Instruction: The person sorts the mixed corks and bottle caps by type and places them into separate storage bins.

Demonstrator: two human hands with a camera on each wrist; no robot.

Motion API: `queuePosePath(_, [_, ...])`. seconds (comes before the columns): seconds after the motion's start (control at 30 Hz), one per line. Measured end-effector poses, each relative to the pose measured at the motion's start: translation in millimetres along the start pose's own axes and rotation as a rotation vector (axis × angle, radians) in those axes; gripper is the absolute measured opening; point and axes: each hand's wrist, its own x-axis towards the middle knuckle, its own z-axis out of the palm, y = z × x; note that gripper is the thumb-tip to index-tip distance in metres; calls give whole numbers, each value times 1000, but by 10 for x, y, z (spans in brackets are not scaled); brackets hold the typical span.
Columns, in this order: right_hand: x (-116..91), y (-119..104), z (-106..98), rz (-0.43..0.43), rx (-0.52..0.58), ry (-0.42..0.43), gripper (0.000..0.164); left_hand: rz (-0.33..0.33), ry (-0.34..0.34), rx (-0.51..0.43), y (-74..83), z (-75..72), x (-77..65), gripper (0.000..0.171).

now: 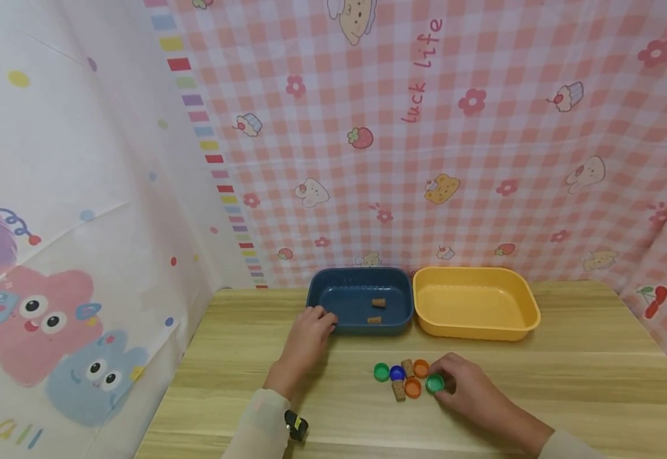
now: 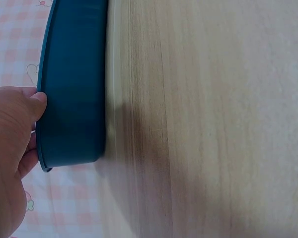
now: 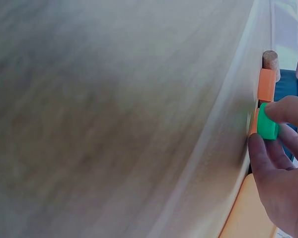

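Observation:
My left hand [image 1: 311,330] grips the near-left rim of a dark blue tray [image 1: 362,330]. In the left wrist view its thumb [image 2: 39,97] lies against the tray's outer wall [image 2: 72,94]. Two corks [image 1: 378,303] lie inside that tray. On the table my right hand [image 1: 471,386] pinches a green bottle cap [image 1: 435,383] between thumb and fingers, at the right side of a small cluster. The cluster holds two orange caps [image 1: 413,387], a blue cap [image 1: 397,373], another green cap [image 1: 381,371] and two corks [image 1: 399,390].
A yellow tray [image 1: 476,333] stands right beside the blue one at the back of the wooden table [image 1: 585,382]. Behind them hangs a pink checked cloth [image 1: 333,217]. A small black device [image 1: 295,425] sits at my left sleeve [image 1: 261,424].

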Motion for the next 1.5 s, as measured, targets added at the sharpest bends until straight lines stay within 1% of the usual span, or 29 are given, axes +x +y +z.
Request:
queuePosePath(0.13, [8,-5,-13,18,-18,17,29,-4,-2,10,-6,10,3,9])
queuePosePath(0.2, [16,-13,-20,41,-17,26,29,-3,-3,10,-6,11,5,9])
queuePosePath(0.33, [37,-37,-44,109,15,28,27,-4,-3,7,1,8,5,8])
queuePosePath(0.43, [58,-59,-82,137,53,24,25,-9,-12,1,5,10,2,8])
queuePosePath(0.53, [86,-77,-137,130,88,27,27,-9,-10,0,3,22,2,8])
queuePosePath(0.63, [115,-88,-196,98,112,39,31,-8,-7,1,3,23,5,8])
queuePosePath(0.77, [151,-94,-256,34,124,70,33,-6,-8,0,11,6,10,8])
queuePosePath(0.9, [198,-122,-293,18,125,91,33,-7,-13,-10,14,-5,9,9])
queuePosePath(1.07, [282,-203,-319,39,119,102,30,-16,-37,-8,12,-23,8,11])
queuePosePath(1.17, [326,-243,-333,57,125,107,30,-19,-40,2,15,-25,10,11])
queuePosePath(1.37, [378,-282,-367,68,142,106,30,-26,-36,13,12,-12,3,10])
queuePosePath(1.5, [404,-279,-396,58,143,120,29,-25,-26,12,10,-8,-5,9])
